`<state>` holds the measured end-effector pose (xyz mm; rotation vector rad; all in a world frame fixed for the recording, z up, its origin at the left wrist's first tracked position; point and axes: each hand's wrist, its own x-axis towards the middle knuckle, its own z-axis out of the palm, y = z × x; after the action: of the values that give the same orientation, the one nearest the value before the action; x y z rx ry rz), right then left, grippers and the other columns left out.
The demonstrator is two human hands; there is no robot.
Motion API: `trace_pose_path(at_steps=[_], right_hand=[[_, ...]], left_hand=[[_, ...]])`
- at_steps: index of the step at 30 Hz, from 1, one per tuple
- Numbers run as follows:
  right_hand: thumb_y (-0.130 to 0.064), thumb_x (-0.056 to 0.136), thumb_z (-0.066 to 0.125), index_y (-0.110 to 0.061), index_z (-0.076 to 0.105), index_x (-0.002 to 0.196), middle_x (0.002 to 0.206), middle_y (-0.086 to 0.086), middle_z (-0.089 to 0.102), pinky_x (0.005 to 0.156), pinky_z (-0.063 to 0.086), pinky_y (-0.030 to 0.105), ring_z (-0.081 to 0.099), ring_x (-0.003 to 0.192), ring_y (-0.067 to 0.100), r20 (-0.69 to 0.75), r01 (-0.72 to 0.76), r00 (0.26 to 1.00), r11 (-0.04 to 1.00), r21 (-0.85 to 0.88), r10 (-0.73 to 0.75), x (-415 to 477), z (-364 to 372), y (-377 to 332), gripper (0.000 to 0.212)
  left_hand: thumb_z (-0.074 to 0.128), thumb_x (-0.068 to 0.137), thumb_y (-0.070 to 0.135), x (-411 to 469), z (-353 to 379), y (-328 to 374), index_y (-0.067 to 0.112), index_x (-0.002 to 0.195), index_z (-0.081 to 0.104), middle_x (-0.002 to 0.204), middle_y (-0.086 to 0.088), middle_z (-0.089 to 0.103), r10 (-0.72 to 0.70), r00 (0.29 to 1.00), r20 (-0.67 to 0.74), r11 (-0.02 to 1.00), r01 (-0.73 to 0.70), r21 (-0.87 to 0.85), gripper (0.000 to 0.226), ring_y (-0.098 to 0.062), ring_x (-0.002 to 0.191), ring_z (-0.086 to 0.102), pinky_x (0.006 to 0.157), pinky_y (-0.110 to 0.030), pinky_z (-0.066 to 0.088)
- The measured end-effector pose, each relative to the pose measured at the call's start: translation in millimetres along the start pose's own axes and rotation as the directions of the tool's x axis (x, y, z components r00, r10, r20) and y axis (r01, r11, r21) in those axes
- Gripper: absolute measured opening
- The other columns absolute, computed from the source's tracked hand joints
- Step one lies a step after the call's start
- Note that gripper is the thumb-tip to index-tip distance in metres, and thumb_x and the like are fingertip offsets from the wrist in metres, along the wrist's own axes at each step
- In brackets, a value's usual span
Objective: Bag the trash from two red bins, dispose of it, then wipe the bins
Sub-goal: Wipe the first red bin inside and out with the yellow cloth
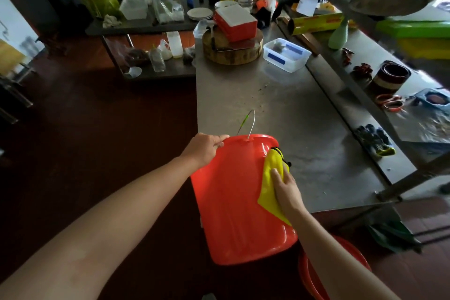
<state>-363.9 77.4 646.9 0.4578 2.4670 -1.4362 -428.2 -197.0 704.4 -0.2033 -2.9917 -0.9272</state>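
A red bin (231, 202) lies tipped on its side at the near edge of the steel table (280, 109), its rim pointing away from me and its wire handle (248, 122) sticking up. My left hand (207, 148) grips the rim at the bin's upper left. My right hand (287, 187) presses a yellow cloth (270, 182) flat against the bin's outer wall on the right side. A second red bin (314, 275) stands on the floor below my right forearm, mostly hidden.
On the table further back sit a round wooden chopping block (233, 53) with a red-and-white box (236, 22) on it and a clear plastic container (287, 53). Dark gloves (375, 139) lie on the right ledge. Bottles and plates crowd the far counter.
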Motion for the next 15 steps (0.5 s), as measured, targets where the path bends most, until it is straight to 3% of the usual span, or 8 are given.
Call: trace_pose_path(at_steps=[1,3,6,10,13,15], right_hand=[[-0.074,0.091,0.036,-0.048,0.025,0.155,0.163,-0.004,0.031,0.114,0.034,0.055,0.041,0.141,0.032,-0.009,0.031,0.999,0.993,-0.11,-0.032,-10.2,6.1,-2.5,0.071],[-0.084,0.081,0.028,-0.057,0.012,0.153,0.168,-0.01,0.013,0.113,0.032,0.054,0.03,0.147,0.031,-0.032,0.143,0.986,0.925,-0.352,-0.165,-35.4,22.4,-5.4,0.079],[-0.082,0.086,0.029,-0.058,0.013,0.152,0.17,-0.004,0.01,0.111,0.032,0.058,0.018,0.152,0.037,0.006,0.361,0.889,0.694,-0.623,-0.457,-71.8,50.8,-1.2,0.071],[-0.072,0.096,0.032,-0.054,0.024,0.152,0.171,-0.001,0.005,0.111,0.028,0.066,0.01,0.152,0.046,0.163,0.527,0.765,0.459,-0.715,-0.623,-96.9,77.4,10.1,0.059],[-0.069,0.099,0.03,-0.053,0.026,0.152,0.17,-0.003,0.005,0.114,0.026,0.069,0.004,0.154,0.044,0.257,0.608,0.708,0.383,-0.696,-0.658,-102.4,81.3,14.3,0.055],[-0.069,0.099,0.03,-0.053,0.024,0.153,0.17,-0.006,0.004,0.115,0.027,0.065,0.005,0.155,0.04,0.264,0.621,0.698,0.378,-0.687,-0.665,-100.1,76.5,14.5,0.057]], left_hand=[[0.059,0.101,0.021,1.5,-0.7,1.0,0.028,0.136,0.061,0.121,-0.004,0.072,0.002,1.0,0.001,1.0,-0.002,0.011,0.036,-0.012,0.098,0.071,0.09,-0.012,0.047],[0.059,0.101,0.021,4.8,-2.3,3.6,0.027,0.136,0.062,0.123,-0.005,0.071,0.011,1.0,0.014,0.999,-0.012,0.03,0.036,-0.016,0.111,0.068,0.094,-0.015,0.045],[0.059,0.101,0.022,7.0,-2.2,9.4,0.027,0.136,0.062,0.126,-0.009,0.069,0.006,0.999,0.033,0.999,-0.008,0.042,0.035,-0.022,0.12,0.063,0.102,-0.028,0.049],[0.055,0.103,0.02,4.1,-2.9,13.5,0.026,0.137,0.061,0.121,-0.002,0.072,0.003,1.0,0.027,0.999,-0.004,0.05,0.036,-0.017,0.112,0.067,0.099,-0.027,0.05],[0.055,0.103,0.018,1.6,-5.0,11.5,0.025,0.137,0.06,0.121,-0.002,0.072,-0.012,0.999,0.032,0.999,0.01,0.051,0.036,-0.009,0.098,0.069,0.086,-0.017,0.049],[0.056,0.102,0.017,-0.3,-5.0,10.0,0.024,0.137,0.061,0.124,-0.003,0.071,-0.033,0.999,0.026,0.999,0.032,0.031,0.035,-0.012,0.102,0.069,0.085,-0.011,0.044]])
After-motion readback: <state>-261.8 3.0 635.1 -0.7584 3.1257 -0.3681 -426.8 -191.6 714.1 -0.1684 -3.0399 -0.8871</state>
